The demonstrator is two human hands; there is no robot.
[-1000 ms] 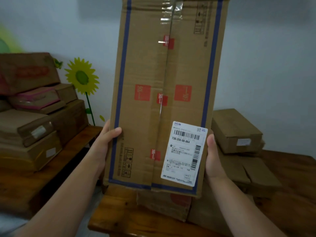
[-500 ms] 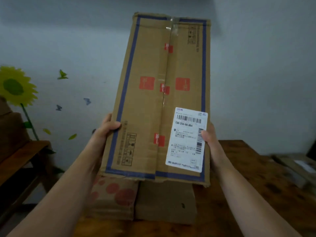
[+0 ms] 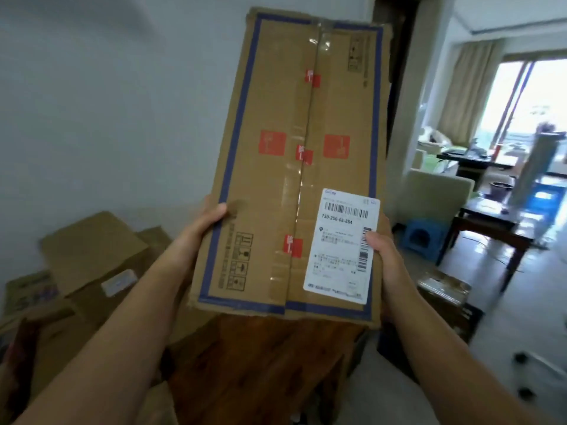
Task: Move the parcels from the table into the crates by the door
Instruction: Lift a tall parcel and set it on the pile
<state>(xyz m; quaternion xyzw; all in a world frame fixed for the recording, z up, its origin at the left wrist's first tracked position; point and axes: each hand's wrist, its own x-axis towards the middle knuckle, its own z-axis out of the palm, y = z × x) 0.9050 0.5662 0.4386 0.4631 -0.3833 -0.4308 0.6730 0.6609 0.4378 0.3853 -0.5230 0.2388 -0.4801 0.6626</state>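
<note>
A tall flat cardboard parcel (image 3: 294,167) with blue border lines, red squares and a white shipping label fills the middle of the view, held upright in the air. My left hand (image 3: 202,225) grips its lower left edge, thumb on the front face. My right hand (image 3: 382,250) grips its lower right edge, thumb on the label. Below the parcel lies the wooden table (image 3: 260,363). More cardboard parcels (image 3: 92,259) lie stacked at the left. A dark crate (image 3: 460,314) with a wrapped parcel in it stands on the floor at the right.
An open doorway at the right leads into a bright room with a dark low table (image 3: 491,222), a blue stool (image 3: 422,237) and a pale chair (image 3: 435,191). Small dark objects (image 3: 521,375) lie on the pale floor at the lower right.
The view has swung right: the sunflower wall and left shelf have gone, and the doorway and bright room have come in. Both hands keep the same hold on the parcel.
</note>
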